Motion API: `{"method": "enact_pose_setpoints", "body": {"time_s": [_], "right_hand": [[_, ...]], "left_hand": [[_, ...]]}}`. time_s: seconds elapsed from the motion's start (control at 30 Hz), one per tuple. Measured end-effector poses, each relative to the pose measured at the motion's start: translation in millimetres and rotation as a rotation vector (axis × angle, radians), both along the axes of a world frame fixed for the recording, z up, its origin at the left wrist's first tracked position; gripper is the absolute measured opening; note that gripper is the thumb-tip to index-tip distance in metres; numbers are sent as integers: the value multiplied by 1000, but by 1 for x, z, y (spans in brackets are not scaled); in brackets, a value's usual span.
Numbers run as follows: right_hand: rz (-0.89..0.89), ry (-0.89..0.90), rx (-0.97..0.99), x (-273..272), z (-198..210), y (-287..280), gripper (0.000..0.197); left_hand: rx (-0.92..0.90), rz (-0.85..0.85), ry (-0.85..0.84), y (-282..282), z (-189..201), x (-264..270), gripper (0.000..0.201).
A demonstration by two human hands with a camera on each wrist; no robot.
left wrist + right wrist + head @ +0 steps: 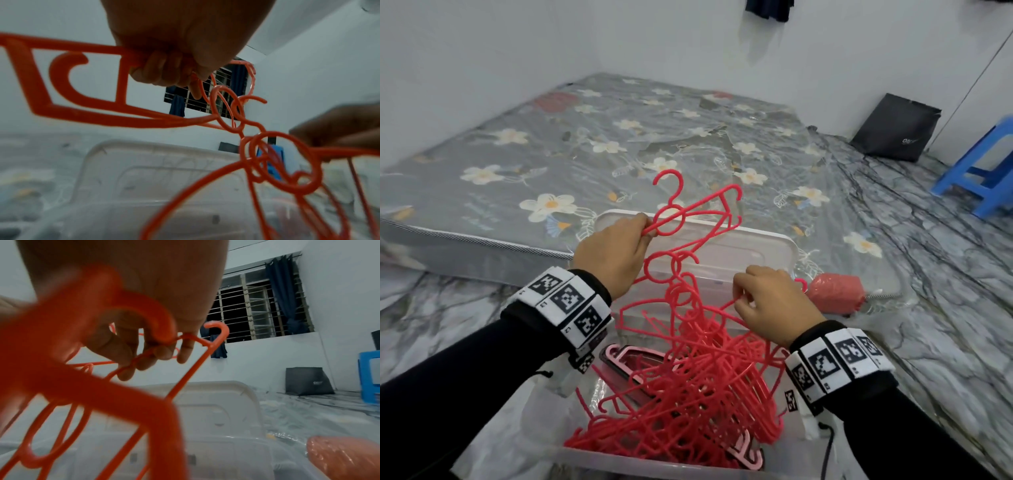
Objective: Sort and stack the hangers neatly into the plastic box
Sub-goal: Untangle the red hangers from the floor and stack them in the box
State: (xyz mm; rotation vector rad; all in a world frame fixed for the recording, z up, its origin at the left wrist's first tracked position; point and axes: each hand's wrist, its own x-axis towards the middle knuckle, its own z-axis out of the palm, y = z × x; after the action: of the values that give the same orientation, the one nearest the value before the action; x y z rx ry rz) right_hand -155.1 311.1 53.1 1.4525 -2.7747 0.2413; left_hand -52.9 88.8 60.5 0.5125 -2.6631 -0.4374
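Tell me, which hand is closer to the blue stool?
Right. The right hand is on the stool's side, though the blue stool stands far off by the wall. The left hand is farther away, across the red hangers.

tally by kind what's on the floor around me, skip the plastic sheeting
plastic box: 1
box lid: 1
mattress: 1
blue stool: 1
black bag: 1
pink roll: 1
red hangers: too tangled to count
total: 6, besides the hangers
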Motion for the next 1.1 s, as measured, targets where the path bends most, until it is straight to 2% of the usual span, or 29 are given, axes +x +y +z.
{"method": "enact_pose_setpoints", "body": {"time_s": [0.17,0.27,0.33,0.43,0.5,0.53,0.6,0.7,0.83,0.97,1.1], "right_hand": [[39,48,-31,-5,4,7,13],[111,82,3,-4,5,6,21],[114,109,-32,-4,7,7,21],[98,124,-91,-4,11,8,18],[92,121,-115,-3,11,9,17],[91,121,-122,-2,10,9,18],[86,121,-135,-2,9,10,18],[44,68,-133,-5,7,11,19],[-12,-17,-203,-8,5,10,17],[-65,-98,-296,-13,5,11,22],[-109,-116,-329,-15,3,11,23]], "left_hand": [[-31,-76,-117,-1,-2,1,31],[-157,-125,-161,7,-5,3,35],[-252,-134,-175,13,-8,3,52],[-271,-94,-206,16,-7,2,84],[-290,-93,-223,17,-6,1,90],[-307,-99,-219,18,-7,1,86],[-313,-111,-167,17,-6,0,63],[-250,-94,-87,15,1,1,36],[-237,-71,-99,14,2,-1,34],[-14,-114,-141,10,3,-2,31],[19,-151,-139,10,3,-1,33]]}}
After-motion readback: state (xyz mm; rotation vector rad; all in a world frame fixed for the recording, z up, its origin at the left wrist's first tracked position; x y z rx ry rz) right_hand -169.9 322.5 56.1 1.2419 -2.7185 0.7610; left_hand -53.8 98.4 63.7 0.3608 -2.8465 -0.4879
